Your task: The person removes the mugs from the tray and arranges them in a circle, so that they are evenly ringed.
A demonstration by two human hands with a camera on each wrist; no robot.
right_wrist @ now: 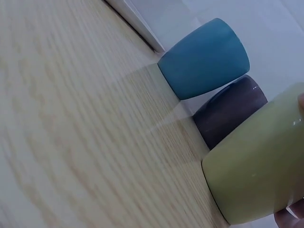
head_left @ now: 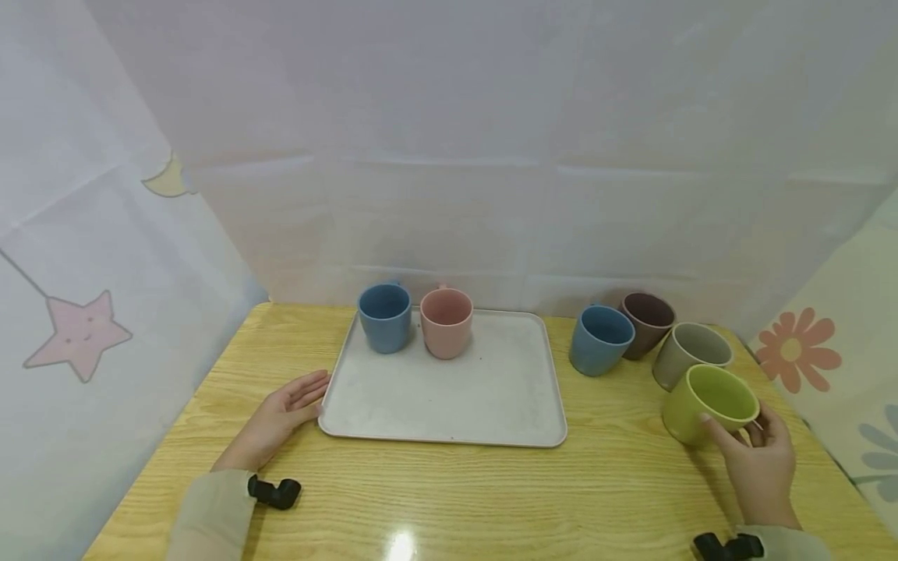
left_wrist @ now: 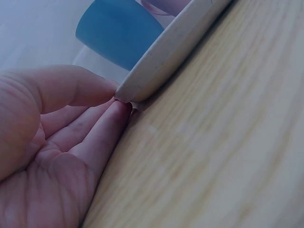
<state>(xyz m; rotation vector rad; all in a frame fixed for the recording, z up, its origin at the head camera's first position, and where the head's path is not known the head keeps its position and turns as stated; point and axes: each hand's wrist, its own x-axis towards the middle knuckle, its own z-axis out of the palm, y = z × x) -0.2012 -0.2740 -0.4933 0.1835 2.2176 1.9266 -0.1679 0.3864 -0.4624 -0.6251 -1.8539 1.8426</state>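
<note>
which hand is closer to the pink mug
Left. The left hand is at the tray's left edge, a little nearer the person than the pink mug; the right hand is well right of it, gripping the yellow-green mug.

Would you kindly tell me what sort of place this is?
Perhaps a screened-off tabletop recording corner: pale sheets printed with a star and flower border a wood-grain table, and a black device sits at each wrist.

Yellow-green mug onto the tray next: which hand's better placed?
Right, likely: the right hand holds the yellow-green mug; the left hand touches the left edge of the tray.
</note>
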